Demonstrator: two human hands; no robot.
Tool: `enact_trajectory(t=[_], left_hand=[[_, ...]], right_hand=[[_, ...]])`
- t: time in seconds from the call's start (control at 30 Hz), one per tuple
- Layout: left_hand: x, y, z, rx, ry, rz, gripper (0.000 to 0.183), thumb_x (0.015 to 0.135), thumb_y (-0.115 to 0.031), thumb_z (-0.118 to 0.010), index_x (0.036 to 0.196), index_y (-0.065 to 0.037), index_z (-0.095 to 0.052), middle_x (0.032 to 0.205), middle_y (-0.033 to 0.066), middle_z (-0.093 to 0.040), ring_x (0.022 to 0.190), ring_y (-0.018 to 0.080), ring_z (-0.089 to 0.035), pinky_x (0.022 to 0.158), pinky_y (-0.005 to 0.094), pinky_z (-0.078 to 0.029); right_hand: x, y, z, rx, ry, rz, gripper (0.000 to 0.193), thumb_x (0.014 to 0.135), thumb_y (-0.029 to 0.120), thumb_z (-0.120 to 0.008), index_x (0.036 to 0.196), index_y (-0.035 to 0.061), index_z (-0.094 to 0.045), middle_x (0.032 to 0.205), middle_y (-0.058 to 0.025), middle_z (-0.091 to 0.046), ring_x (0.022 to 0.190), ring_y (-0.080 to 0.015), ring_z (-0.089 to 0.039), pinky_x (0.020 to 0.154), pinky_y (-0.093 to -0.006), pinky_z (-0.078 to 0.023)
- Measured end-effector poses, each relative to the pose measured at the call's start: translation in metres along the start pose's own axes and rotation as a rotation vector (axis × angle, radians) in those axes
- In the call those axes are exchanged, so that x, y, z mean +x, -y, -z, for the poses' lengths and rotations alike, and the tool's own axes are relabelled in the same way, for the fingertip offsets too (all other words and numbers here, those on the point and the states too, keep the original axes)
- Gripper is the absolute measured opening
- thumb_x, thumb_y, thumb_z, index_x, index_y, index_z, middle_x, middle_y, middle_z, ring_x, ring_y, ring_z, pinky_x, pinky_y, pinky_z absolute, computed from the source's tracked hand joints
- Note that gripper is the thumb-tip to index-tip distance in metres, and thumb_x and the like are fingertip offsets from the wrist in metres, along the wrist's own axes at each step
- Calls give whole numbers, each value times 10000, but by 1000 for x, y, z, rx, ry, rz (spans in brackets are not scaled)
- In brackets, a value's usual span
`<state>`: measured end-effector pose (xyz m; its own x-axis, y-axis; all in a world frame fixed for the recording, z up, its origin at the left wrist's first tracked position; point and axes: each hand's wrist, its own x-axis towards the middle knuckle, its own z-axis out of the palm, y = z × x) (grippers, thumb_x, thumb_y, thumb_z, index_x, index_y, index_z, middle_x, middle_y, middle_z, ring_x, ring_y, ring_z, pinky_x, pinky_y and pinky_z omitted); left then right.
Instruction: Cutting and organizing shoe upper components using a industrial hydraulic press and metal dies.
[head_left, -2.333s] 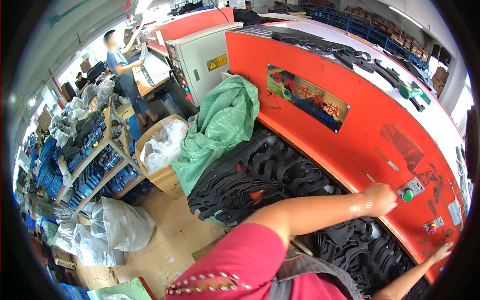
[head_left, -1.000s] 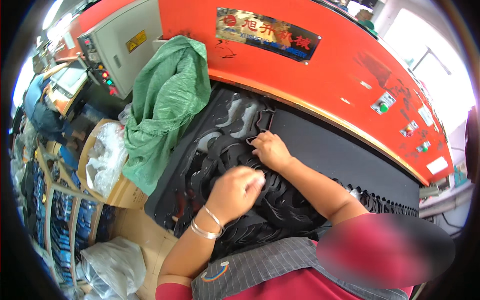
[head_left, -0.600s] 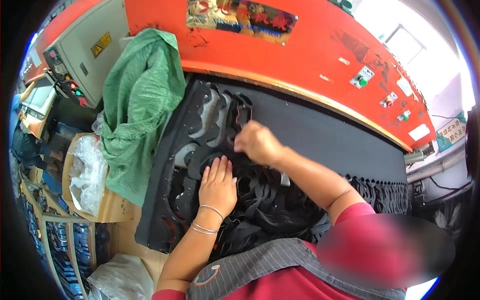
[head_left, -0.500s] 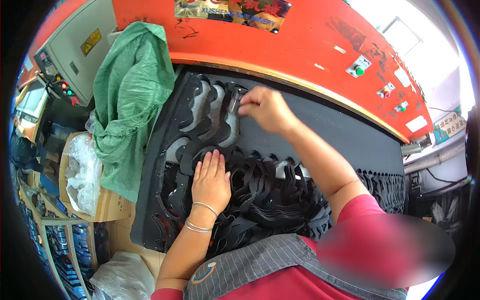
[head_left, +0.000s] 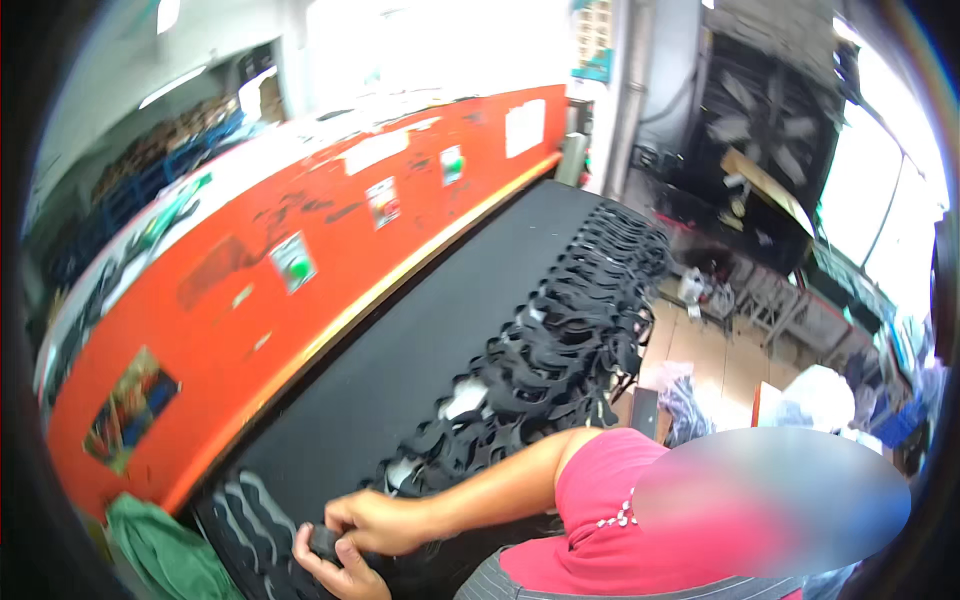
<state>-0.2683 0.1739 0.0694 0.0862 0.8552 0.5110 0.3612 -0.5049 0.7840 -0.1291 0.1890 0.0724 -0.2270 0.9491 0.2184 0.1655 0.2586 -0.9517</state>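
Near the lower left, my two hands meet over the black sheet (head_left: 400, 345) on the machine bed. A small dark, rounded piece (head_left: 323, 543) lies between them. My left hand (head_left: 345, 577) is curled around it from below, thumb and fingers at its sides. My right hand (head_left: 380, 522) is closed, its fingertips at the top of the same piece; its exact grip is partly hidden. Left of the hands are wavy grey strips (head_left: 262, 505) among black ones. A long row of wavy black cut pieces (head_left: 520, 375) runs off to the far right.
An orange machine panel (head_left: 225, 345) with green and red buttons stands along the bed's far side. Green cloth (head_left: 165, 550) hangs at the lower left corner. A large dark fan (head_left: 755, 115) stands at the back right. Plastic bags (head_left: 815, 400) sit beyond the bed on the right.
My view has swung to the right along the bed. My left hand has left the black pieces it lay flat on and come together with my right hand around a dark piece.
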Motion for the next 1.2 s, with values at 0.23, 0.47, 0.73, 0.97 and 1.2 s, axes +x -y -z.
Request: enact_trajectory(t=[0.23, 0.47, 0.73, 0.97, 1.2], left_hand=[[-5, -24, -45, -320, -41, 164, 321, 926, -164, -609, 1137, 68, -542, 955, 141, -637, 809, 193, -593, 720, 295, -503], [0, -54, -42, -390, -14, 15, 308, 912, -147, -614, 1130, 67, -572, 1062, 205, -652, 904, 259, -643, 771, 322, -532], [25, -35, 0, -970, -382, 301, 268, 980, -345, -521, 980, -77, -520, 587, -56, -317, 532, 79, -350, 711, 307, -448], [-23, 0, 188, -1140, -792, -54, 209, 979, -314, -532, 985, -105, -530, 598, -55, -322, 572, 77, -360, 746, 277, -446], [-59, 33, 16, -1318, -115, 617, 169, 981, -207, -494, 920, -72, -576, 578, -21, -408, 494, 87, -399, 565, 298, -443]], right_hand=[[-51, 3, 25, 603, -36, -94, 154, 875, 125, -635, 895, 49, -502, 782, 0, -553, 660, -72, -553, 537, -224, -470], [-64, 2, 31, 744, 3, 29, 189, 924, 172, -605, 919, 91, -435, 808, 12, -506, 718, -67, -535, 565, -229, -489], [-78, 19, 96, 832, -209, -8, 269, 935, 205, -578, 1062, 5, -450, 836, -161, -650, 793, -256, -681, 639, -355, -574], [-58, 1, 175, 423, -255, 177, 198, 932, 166, -576, 1088, 57, -517, 916, -95, -650, 794, -145, -608, 640, -232, -465], [28, -29, 83, -676, 120, 258, 168, 796, 66, -702, 918, 35, -589, 850, -125, -641, 767, -238, -641, 701, -354, -514]])
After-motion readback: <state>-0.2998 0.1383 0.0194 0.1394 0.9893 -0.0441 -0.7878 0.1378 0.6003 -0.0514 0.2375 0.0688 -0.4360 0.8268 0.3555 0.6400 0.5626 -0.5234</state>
